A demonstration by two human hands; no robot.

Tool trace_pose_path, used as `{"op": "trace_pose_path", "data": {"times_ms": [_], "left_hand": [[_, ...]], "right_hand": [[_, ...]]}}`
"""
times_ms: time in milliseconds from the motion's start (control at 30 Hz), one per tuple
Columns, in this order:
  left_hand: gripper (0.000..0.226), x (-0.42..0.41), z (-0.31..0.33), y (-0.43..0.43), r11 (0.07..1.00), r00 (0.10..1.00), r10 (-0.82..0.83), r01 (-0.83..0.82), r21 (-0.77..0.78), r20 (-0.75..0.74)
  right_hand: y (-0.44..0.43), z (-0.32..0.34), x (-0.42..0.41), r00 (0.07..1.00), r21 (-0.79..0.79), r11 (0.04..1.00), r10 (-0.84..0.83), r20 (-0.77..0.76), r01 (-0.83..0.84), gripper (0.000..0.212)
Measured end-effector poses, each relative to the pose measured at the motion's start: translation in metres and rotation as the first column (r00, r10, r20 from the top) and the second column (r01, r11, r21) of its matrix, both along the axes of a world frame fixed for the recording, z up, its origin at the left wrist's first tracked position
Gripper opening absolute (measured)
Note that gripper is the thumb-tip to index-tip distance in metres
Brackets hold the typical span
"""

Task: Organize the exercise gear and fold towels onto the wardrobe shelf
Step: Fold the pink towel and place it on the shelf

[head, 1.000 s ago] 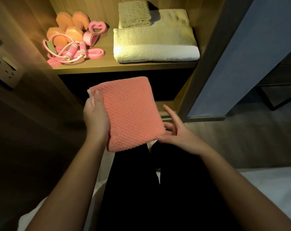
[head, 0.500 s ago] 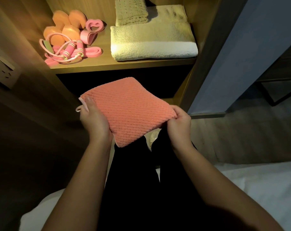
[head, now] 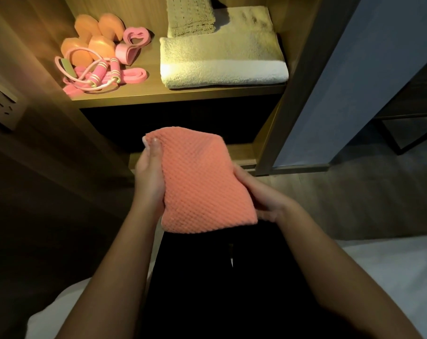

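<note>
Head view, looking down over a person's bare forearms at a lit wooden wardrobe. The compartment under the shelf [head: 183, 95] is too dark to see into, and the person's legs [head: 207, 277], below the hands, are a black shape with no detail. A small olive cloth [head: 190, 17] far above the hands is cut off by the top edge of the frame. The fingers of both hands are hidden beneath the cloth they hold.

The left hand [head: 150, 182] and right hand [head: 261, 199] are apart, each clamped on an opposite side of a folded coral towel [head: 197, 182] with a waffle weave. The left thumb lies flat along the towel's left edge, its tip near the far corner. The right hand clasps the near right edge. The towel is held in the air between the hands, in front of the dark compartment and below the shelf.

Above the hands, on the shelf, a folded cream towel [head: 222, 57] lies up and to the right, with the olive cloth on its back part. Up and to the left are orange dumbbells [head: 95, 37], a pink skipping rope [head: 102, 72] and a pink band [head: 134, 77]. A pale tag on the rope and a white tab at the coral towel's far left corner are too small to read. Far left of the hands is a wall socket [head: 2, 104]. White bedding [head: 391, 265] lies near the right forearm.
</note>
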State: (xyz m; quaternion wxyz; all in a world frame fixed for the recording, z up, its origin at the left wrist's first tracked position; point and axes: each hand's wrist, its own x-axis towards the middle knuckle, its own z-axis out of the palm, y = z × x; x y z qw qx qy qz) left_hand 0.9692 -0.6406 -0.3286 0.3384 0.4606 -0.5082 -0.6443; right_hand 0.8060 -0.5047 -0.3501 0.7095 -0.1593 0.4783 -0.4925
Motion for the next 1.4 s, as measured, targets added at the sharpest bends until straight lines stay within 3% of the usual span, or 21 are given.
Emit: {"op": "trace_pose_path", "data": {"times_ms": [100,167,233,300,400,467,567,667,733,833,933,1000,1133,1300,1400], "left_hand": [[0.038,-0.004,0.0,0.003,0.994,0.998,-0.024,0.031,-0.103,0.062],[0.03,-0.002,-0.005,0.002,0.966,0.986,0.057,-0.015,-0.257,0.156],[0.028,0.0,-0.012,0.002,0.948,0.971,0.15,-0.089,-0.306,0.183],[0.032,0.0,-0.016,-0.001,0.975,0.976,0.138,-0.104,-0.197,0.168],[0.039,0.001,-0.015,-0.004,0.987,0.996,-0.062,0.051,0.153,0.065],[0.04,-0.004,-0.021,-0.002,0.964,0.983,-0.163,0.141,0.224,0.082],[0.027,-0.019,-0.032,0.005,0.981,0.918,-0.134,0.175,-0.078,0.374],[0.021,-0.032,-0.04,0.005,0.91,0.862,0.009,0.202,-0.361,0.507],[0.025,-0.041,-0.046,0.001,0.869,0.823,0.047,0.246,-0.43,0.566],[0.021,-0.06,-0.049,-0.013,0.836,0.781,0.108,0.263,-0.482,0.615],[0.021,-0.09,-0.039,-0.035,0.868,0.832,0.119,0.177,-0.463,0.541],[0.023,-0.114,-0.027,-0.053,0.893,0.867,0.091,0.147,-0.426,0.49],[0.024,-0.168,0.005,-0.095,0.925,0.922,-0.042,0.181,-0.333,0.384],[0.017,-0.239,0.038,-0.157,0.934,0.949,-0.183,0.249,-0.255,0.258],[0.018,-0.282,0.047,-0.189,0.908,0.958,-0.156,0.234,-0.346,0.239]], "right_hand": [[-0.014,-0.006,0.009,0.976,0.023,0.991,-0.128,-0.176,0.134,0.043],[-0.016,-0.005,0.01,0.871,-0.075,0.959,-0.281,-0.403,0.274,0.024],[-0.019,-0.004,0.006,0.735,-0.178,0.95,-0.313,-0.602,0.258,0.017],[-0.02,-0.001,0.003,0.744,-0.195,0.959,-0.284,-0.605,0.208,0.021],[-0.02,0.0,-0.005,0.846,-0.146,0.947,-0.321,-0.426,0.286,0.022],[-0.021,0.0,-0.014,0.871,-0.095,0.936,-0.351,-0.343,0.339,0.022],[-0.024,-0.004,-0.021,0.859,0.07,0.963,-0.197,-0.473,0.259,0.057],[-0.027,-0.019,-0.018,0.792,0.106,0.959,-0.152,-0.591,0.263,0.063],[-0.028,-0.031,-0.018,0.671,0.035,0.941,-0.214,-0.71,0.337,0.048],[-0.036,-0.034,-0.029,0.385,-0.144,0.891,-0.326,-0.864,0.432,0.016],[-0.055,-0.024,-0.053,0.193,-0.316,0.86,-0.416,-0.888,0.4,0.017],[-0.072,-0.012,-0.078,0.131,-0.36,0.847,-0.439,-0.889,0.392,0.017],[-0.108,0.015,-0.14,0.164,-0.411,0.814,-0.509,-0.845,0.41,0.015],[-0.154,0.047,-0.217,0.31,-0.37,0.831,-0.511,-0.802,0.415,0.048],[-0.178,0.056,-0.245,0.236,-0.429,0.816,-0.537,-0.81,0.386,0.053]]}}
